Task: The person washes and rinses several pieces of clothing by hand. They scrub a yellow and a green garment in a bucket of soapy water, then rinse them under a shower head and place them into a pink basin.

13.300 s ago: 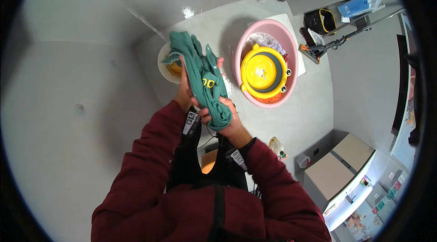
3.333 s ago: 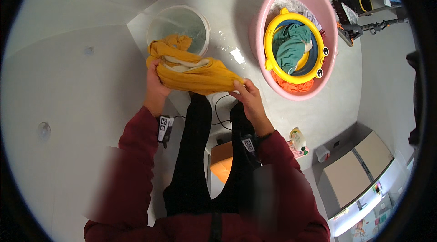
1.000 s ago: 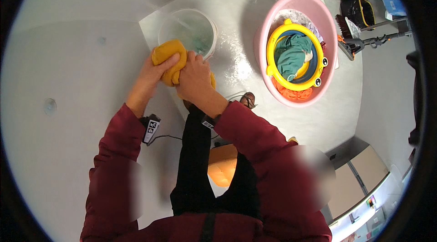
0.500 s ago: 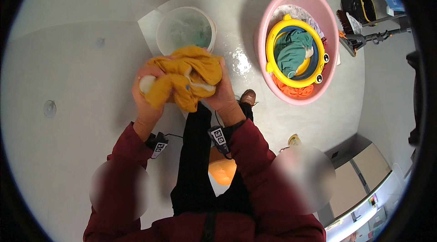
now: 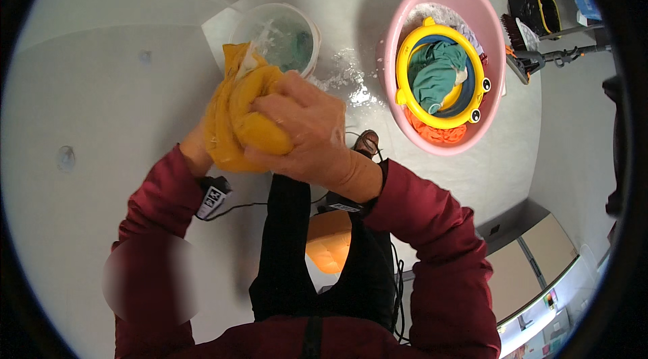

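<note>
A wet mustard-yellow cloth [image 5: 226, 123] is bunched up between my hands, just on the near side of a white bucket [image 5: 315, 55]. My right hand [image 5: 307, 133] is closed over its right side, fingers curled into the folds. Most of my left hand [image 5: 197, 148] is hidden behind the cloth, which it holds from the left. The upper end of the cloth overlaps the bucket's near left rim. Cloudy water and something green show inside the bucket.
At the right stands a pink tub [image 5: 496, 35] holding suds, orange and pale cloth, and a yellow animal-faced basin [image 5: 403, 65] with a green garment [image 5: 439, 75] inside. Splashed water wets the floor [image 5: 351, 82] between bucket and tub. An orange seat [image 5: 329, 244] is below me.
The cloth has gone from loosely spread between both hands to a tight bunch farther left. My right hand has moved left over it, and fresh splashes appear on the floor.
</note>
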### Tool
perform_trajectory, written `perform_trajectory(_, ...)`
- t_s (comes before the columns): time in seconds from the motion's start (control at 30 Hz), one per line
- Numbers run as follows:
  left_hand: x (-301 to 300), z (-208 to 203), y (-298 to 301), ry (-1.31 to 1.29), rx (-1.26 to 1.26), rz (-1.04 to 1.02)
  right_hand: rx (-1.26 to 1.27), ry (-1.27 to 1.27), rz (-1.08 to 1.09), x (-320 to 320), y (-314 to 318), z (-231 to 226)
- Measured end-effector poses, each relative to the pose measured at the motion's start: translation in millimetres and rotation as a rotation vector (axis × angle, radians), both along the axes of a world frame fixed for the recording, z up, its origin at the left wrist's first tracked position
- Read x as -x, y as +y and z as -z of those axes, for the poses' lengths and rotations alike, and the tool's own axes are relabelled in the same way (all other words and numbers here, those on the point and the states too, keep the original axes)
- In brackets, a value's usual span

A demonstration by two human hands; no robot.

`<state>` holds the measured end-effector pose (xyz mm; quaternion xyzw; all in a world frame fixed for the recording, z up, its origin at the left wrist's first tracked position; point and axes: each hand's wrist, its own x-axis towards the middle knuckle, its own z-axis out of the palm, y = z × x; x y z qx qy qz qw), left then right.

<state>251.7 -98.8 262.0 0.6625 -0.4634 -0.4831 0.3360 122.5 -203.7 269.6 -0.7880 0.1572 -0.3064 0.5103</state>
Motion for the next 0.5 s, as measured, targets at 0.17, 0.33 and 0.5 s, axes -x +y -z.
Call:
perform_trajectory(0.17,-12,14,-6,0.93,-0.263,-0.364,0.179,0.038,-0.113,1,1,-7)
perform_trajectory(0.33,-11,11,-11,0.662,-0.48,-0.428,0.211,0.073,-0.198,9,12,1)
perform_trajectory(0.5,-7,22,-22,0.19,-0.276,-0.18,0.3,0.11,-0.208,9,22,26)
